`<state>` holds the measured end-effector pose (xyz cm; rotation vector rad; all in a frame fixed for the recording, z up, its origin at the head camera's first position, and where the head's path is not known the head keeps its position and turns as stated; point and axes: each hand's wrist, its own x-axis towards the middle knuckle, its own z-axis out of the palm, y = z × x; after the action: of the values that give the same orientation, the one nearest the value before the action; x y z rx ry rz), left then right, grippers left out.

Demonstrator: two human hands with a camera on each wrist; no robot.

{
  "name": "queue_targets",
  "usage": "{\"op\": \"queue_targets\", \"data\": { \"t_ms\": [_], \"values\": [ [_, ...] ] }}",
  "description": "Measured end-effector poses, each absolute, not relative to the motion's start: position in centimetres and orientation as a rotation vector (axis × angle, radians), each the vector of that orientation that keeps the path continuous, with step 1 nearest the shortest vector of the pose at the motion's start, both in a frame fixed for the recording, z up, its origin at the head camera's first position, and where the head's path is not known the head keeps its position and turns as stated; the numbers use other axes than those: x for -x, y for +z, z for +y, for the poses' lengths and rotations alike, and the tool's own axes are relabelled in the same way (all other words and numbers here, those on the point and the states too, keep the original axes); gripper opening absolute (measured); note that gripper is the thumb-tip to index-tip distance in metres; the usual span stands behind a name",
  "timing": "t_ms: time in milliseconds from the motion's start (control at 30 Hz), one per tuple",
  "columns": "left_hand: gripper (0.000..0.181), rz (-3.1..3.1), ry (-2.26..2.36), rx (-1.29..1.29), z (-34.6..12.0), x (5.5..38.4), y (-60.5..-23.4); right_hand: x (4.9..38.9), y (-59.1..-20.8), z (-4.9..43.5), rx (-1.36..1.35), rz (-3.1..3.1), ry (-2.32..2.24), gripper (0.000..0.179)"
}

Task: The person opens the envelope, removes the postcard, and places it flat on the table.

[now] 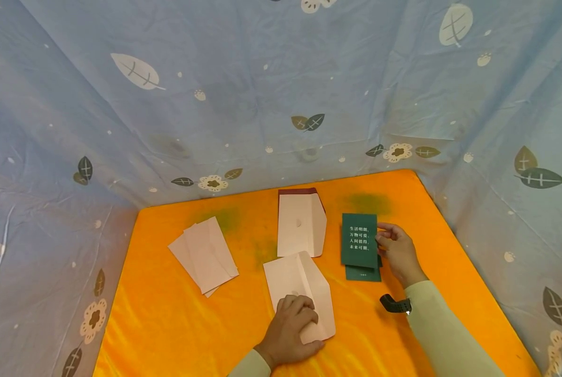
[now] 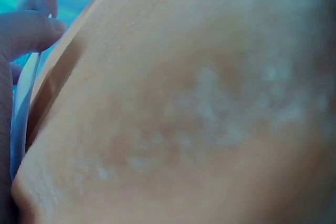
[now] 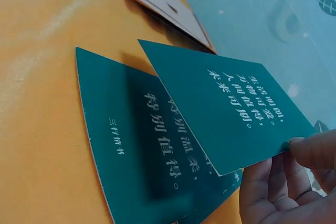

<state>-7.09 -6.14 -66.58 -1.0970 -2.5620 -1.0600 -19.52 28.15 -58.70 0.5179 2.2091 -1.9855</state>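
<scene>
My left hand [image 1: 290, 330] rests on a pale pink envelope [image 1: 283, 269] with its flap spread to the right. The fingers lie bent on its surface, the thumb by the lower edge. My right hand [image 1: 398, 254] pinches a dark green card [image 1: 359, 235] with white Chinese writing by its right edge. In the right wrist view the held card [image 3: 210, 103] is tilted above another green card [image 3: 115, 171] on the cloth, casting a shadow over it. Part of one more green card shows beneath. The left wrist view is mostly a blurred close surface, with fingers [image 2: 31, 32] at its left.
Another pink envelope [image 1: 294, 225] with its flap spread lies farther back, over a dark red piece [image 1: 297, 191]. Two overlapping pale envelopes [image 1: 210, 256] lie on the left. Orange cloth [image 1: 158, 335] covers the table, and a patterned blue curtain [image 1: 243, 104] surrounds it on three sides.
</scene>
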Motion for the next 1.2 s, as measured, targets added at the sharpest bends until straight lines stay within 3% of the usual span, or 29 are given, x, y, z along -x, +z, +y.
{"op": "queue_targets", "data": {
  "t_ms": [1000,1200],
  "values": [
    [0.038,-2.575,-1.058,1.091,-6.1,7.0,-66.5,18.7,-59.9,27.5,-0.66,2.398,-1.749,0.044],
    [0.038,-2.559,-1.052,1.095,-6.1,7.0,-66.6,18.2,-59.7,26.2,-0.575,2.367,-1.799,0.042]
  ]
}}
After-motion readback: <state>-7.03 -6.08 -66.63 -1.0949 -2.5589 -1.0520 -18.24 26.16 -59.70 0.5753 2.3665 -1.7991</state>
